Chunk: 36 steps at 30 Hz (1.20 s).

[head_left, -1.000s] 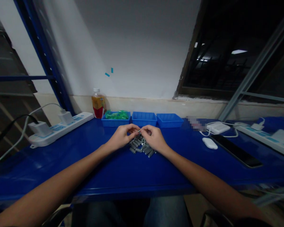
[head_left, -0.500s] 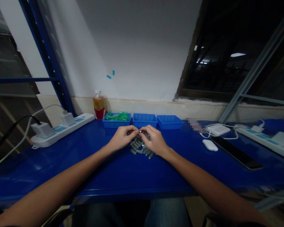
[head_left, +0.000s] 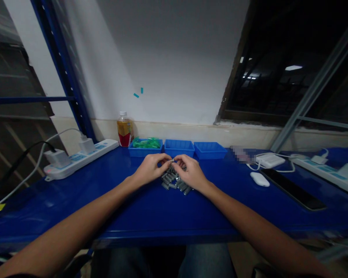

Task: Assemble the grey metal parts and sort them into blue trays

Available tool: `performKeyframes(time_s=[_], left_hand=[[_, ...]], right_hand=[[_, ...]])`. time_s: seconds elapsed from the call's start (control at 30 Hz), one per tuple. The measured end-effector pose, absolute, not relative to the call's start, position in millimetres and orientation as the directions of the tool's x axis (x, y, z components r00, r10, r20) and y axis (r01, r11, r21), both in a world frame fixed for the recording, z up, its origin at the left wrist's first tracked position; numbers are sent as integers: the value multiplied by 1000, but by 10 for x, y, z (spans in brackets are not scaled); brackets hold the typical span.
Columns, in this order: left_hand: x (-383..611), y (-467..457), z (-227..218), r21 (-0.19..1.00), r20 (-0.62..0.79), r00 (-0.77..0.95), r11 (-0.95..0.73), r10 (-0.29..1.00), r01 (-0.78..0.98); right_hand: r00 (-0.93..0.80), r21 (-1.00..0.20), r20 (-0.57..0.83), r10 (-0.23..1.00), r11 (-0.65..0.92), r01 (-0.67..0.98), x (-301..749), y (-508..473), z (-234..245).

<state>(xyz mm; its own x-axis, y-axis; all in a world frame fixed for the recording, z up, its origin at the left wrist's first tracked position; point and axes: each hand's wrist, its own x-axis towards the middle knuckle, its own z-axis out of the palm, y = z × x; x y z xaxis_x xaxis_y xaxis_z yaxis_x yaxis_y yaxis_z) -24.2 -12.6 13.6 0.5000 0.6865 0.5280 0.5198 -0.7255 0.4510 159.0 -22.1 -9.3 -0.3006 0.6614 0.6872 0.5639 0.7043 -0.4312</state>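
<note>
A heap of small grey metal cylinders lies on the blue table in front of me. My left hand and my right hand meet just above the heap, fingertips pinched together on one small metal piece between them. Behind the hands stand three blue trays: the left tray holds green parts, the middle tray and the right tray show nothing inside.
A drink bottle stands by the wall. A white power strip with plugged adapters lies at the left. At the right are a white mouse-like device, a dark phone, a white box and another power strip.
The hands stay pinched together over the heap; the fingers shift only slightly. The view has drifted a little to the left.
</note>
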Motion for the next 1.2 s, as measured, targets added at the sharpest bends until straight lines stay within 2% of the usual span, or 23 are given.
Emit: performKeyframes(time_s=[0.23, 0.37, 0.43, 0.53, 0.63, 0.73, 0.83, 0.9, 1.0, 1.1, 1.2], left_hand=[[-245, -92, 111, 488, 468, 553, -724, 689, 489], [-285, 15, 36, 491, 439, 535, -692, 721, 530], [-333, 101, -19, 456, 436, 518, -677, 736, 578], [-409, 216, -97, 386, 398, 553, -681, 732, 622], [-447, 270, -145, 391, 321, 597, -677, 735, 623], [-441, 270, -164, 463, 316, 582, -657, 749, 595], [-409, 251, -153, 556, 351, 518, -619, 780, 555], [-382, 236, -128, 642, 377, 464, -587, 801, 493], [-340, 203, -67, 738, 397, 414, -553, 819, 388], [-306, 162, -17, 771, 378, 425, -534, 823, 347], [-282, 136, -24, 832, 347, 451, -491, 823, 256]], right_hand=[[-406, -287, 709, 577, 762, 581, 1577, -248, -61], [-380, -183, 720, 580, 688, 703, 1769, -31, 21], [-248, -186, 739, 626, 544, 818, 2016, 155, 52], [7, -225, 687, 726, 203, 953, 2481, 401, 33], [242, -299, 552, 798, -82, 951, 2836, 521, -50], [336, -346, 456, 824, -184, 920, 2957, 547, -123], [304, -341, 481, 822, -144, 929, 2897, 534, -138], [238, -329, 545, 804, -57, 943, 2785, 495, -115], [41, -300, 649, 760, 205, 932, 2497, 355, -54], [-255, -204, 708, 658, 537, 819, 2100, 126, -11], [-452, -81, 694, 561, 684, 725, 1760, -91, -19]])
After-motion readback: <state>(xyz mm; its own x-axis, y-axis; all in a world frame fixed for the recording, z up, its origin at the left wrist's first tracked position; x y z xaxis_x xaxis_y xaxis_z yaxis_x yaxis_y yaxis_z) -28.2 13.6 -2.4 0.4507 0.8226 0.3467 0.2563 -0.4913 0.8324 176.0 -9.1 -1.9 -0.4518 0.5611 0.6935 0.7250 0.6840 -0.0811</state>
